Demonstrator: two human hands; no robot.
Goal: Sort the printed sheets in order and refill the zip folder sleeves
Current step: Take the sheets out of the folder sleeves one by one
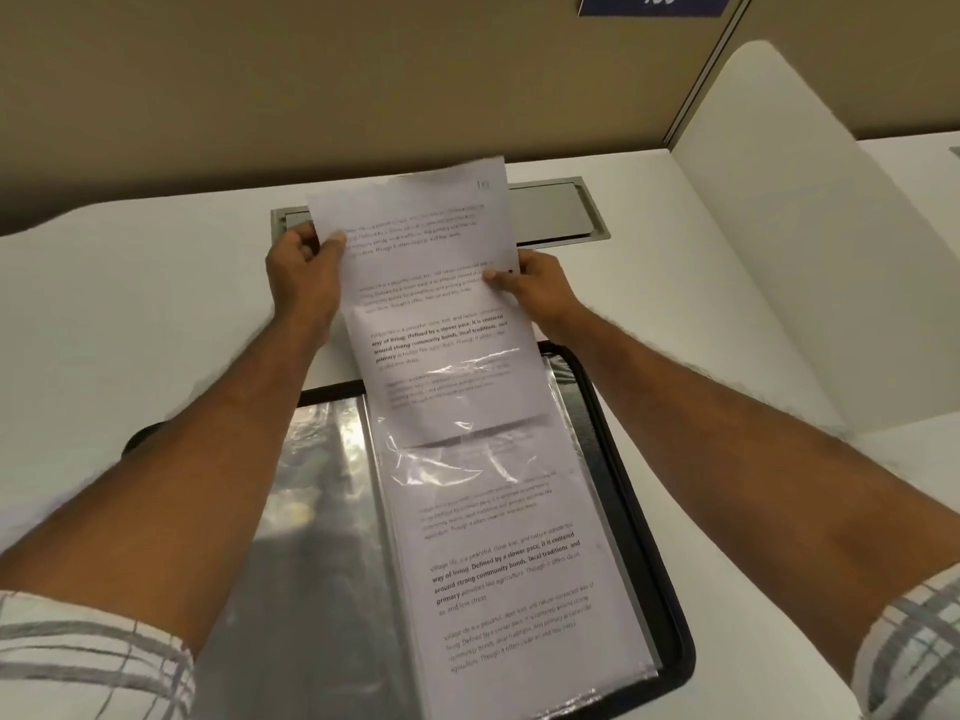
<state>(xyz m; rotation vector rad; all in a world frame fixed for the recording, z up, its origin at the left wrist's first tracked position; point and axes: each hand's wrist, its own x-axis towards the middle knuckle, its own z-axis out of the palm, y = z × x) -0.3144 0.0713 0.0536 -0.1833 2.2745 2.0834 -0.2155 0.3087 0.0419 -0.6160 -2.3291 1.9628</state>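
A printed sheet (pixel 421 283) is being fed into, or possibly drawn from, the mouth of a clear sleeve (pixel 498 491) of the open zip folder (pixel 639 511); which direction cannot be told. The left hand (pixel 304 275) pinches the sheet's edge at 9 o'clock, thumb on the printed face and fingers (pixel 298 236) curled shut behind it. The right hand (pixel 535 285) grips the opposite edge at 3 o'clock in the same closed pinch. Holding both long edges keeps the paper taut and square to the sleeve opening, which a limp sheet would likely snag on.

The sheet's lower part already lies under the glossy plastic, its end showing as a shadowed line about halfway down the page. Beneath it the same or a following sleeve holds another printed page (pixel 519 579) with bold lines of text. The folder lies open on the white surface (pixel 130 330), at 6 o'clock from the hands; its left-hand leaf (pixel 311 511) shows only reflective plastic and appears unfilled. A grey cable hatch (pixel 561 213) sits at 12 o'clock behind the sheet.
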